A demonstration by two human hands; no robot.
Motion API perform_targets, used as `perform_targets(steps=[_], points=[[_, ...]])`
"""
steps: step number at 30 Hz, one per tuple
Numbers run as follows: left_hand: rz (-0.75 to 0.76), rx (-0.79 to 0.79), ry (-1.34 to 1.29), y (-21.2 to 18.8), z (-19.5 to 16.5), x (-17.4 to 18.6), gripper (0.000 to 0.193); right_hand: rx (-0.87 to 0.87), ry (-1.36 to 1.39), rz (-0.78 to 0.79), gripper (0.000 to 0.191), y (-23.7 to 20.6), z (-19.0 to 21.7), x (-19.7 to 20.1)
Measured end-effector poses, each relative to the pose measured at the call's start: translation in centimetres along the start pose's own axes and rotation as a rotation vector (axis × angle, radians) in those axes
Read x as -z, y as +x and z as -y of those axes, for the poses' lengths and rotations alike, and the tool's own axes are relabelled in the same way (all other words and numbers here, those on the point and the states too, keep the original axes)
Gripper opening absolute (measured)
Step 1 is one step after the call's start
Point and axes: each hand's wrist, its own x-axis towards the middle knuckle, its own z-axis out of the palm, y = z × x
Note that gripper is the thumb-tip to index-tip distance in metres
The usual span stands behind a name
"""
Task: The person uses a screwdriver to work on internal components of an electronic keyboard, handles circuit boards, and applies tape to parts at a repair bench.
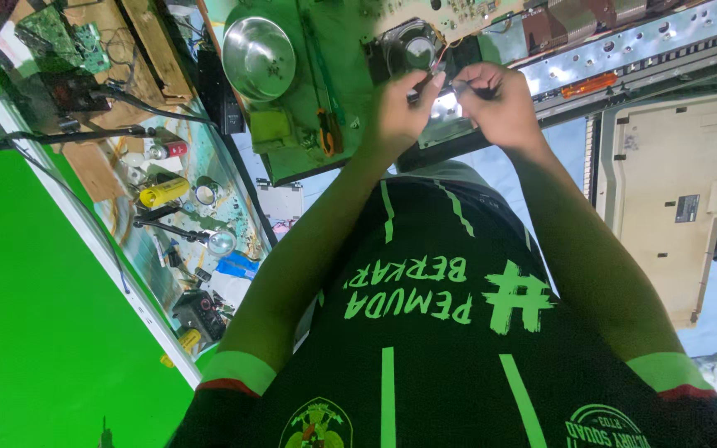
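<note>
A thin red wire (pixel 440 56) is being pinched between the fingertips of the left hand (pixel 397 108) and the right hand (pixel 498 101), both grips being closed tightly on it just above the dark chassis (pixel 458 124), beside the round speaker (pixel 412 51). The wire is likely being strained where it leaves the speaker; if it is being pulled too hard, it could be torn from its joint or slip free. A steel bowl (pixel 258 56) is being left on the green table (pixel 325 158); nothing can be seen inside it. A yellow-handled screwdriver (pixel 325 131) is lying near the left wrist and could be knocked off.
</note>
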Motion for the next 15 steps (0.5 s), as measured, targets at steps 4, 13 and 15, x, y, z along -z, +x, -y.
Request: perform_targets(steps=[4, 13, 15], points=[[0.122, 0.271, -0.426, 0.7, 1.5, -1.9, 0.033, 0.060, 0.003, 0.001, 0.016, -0.9, 0.7, -0.9], [0.134, 0.087, -0.245, 0.2, 2.4, 0.1, 0.028, 0.428, -0.380, 0.017, 0.031, -2.4, 2.6, -1.0], [0.133, 0.072, -0.216, 0.3, 2.1, 0.4, 0.027, 0.485, -0.414, 0.017, 0.036, -2.4, 2.8, -1.0]])
